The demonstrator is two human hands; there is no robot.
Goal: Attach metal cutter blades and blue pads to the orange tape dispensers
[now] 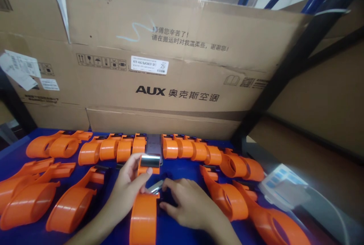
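Note:
My left hand (pixel 132 180) grips the head of an orange tape dispenser, its thumb pressed on the orange part under a toothed metal blade (pixel 150 160). Below the fingers hangs the dispenser's round orange body (pixel 143 218). To its right is my right hand (pixel 184 201), with thumb and forefinger curled close together beside a small shiny metal piece (pixel 156 187). That piece lies between the two hands; whether the right fingertips hold it is hard to make out.
Rows of orange dispensers (pixel 199 151) stand on the blue surface (pixel 176 169), left, right and behind the hands. Cardboard (pixel 170 74) rises at the back. A white device (pixel 284 186) with a cable sits at the right, near a dark frame post (pixel 267 82).

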